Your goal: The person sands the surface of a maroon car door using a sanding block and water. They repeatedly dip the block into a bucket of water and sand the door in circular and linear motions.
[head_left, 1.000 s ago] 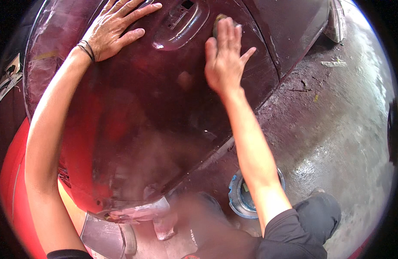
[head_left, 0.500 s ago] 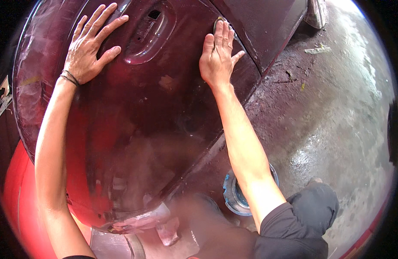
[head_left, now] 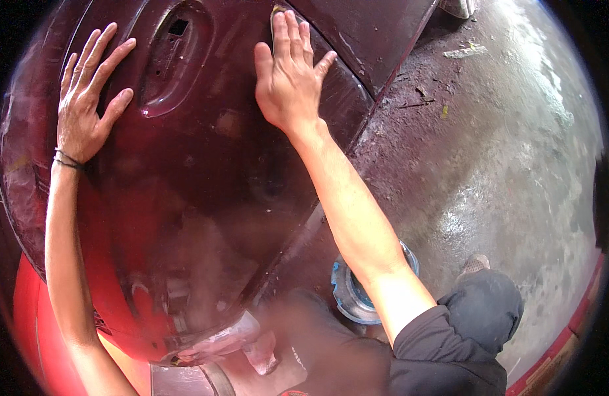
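A dark maroon car door (head_left: 205,165) with a dull, patchy surface fills the left and middle of the view. My left hand (head_left: 86,109) lies on it with fingers spread and holds nothing. Just right of that hand is the oval door-handle recess (head_left: 176,63), with a small square hole. My right hand (head_left: 291,79) presses flat against the panel near its far right edge, fingers extended and thumb side to the left. Under those fingers sits a thin sanding pad (head_left: 276,10); only its pale yellowish edge shows, and the rest is covered.
A round tub with a blue rim (head_left: 344,294) stands on the floor beneath my right forearm. Stained concrete floor (head_left: 509,165) stretches to the right, with loose debris along the car. An adjoining dark panel (head_left: 377,33) meets the door at a seam. My bent knee (head_left: 486,307) is at lower right.
The view has shifted, so the door sits further left. My right hand has slid left and slightly farther along the panel, with the pad under it. My left hand stays spread on the door.
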`<state>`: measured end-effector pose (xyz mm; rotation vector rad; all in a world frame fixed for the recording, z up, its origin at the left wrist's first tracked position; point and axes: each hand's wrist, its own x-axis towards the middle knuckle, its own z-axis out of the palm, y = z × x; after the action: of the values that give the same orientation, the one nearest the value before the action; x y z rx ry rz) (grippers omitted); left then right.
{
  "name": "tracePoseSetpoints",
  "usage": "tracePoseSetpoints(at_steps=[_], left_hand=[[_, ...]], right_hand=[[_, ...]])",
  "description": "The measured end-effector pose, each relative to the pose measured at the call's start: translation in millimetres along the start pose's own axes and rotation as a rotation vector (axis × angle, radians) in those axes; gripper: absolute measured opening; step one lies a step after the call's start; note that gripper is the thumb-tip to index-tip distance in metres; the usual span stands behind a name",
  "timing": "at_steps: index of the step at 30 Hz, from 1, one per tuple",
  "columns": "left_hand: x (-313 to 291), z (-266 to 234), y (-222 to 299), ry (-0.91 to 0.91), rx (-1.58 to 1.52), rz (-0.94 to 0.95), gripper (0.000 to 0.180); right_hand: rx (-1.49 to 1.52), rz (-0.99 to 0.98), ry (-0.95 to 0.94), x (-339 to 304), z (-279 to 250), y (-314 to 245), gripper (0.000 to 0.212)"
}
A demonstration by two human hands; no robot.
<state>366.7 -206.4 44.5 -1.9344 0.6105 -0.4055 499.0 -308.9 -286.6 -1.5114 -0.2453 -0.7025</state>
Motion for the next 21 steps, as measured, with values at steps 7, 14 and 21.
tracePoseSetpoints(at_steps=[7,14,21], left_hand=[[2.0,-2.6,-3.8,0.032,0.001,-0.009,0.065],[-1.9,-1.5,-4.1,0.018,0.004,-0.003,0.065],[0.2,-0.1,0.3,0.057,-0.017,-0.017,0.065]], right_hand=[[0.097,0.372,-0.036,-55.2,-10.6,71.5,0.067],[0.020,0.044,-0.084,-20.1,-6.7,13.0,0.069],[-0.003,0.345,-0.140,-156.3,-4.4,47.7,0.072]])
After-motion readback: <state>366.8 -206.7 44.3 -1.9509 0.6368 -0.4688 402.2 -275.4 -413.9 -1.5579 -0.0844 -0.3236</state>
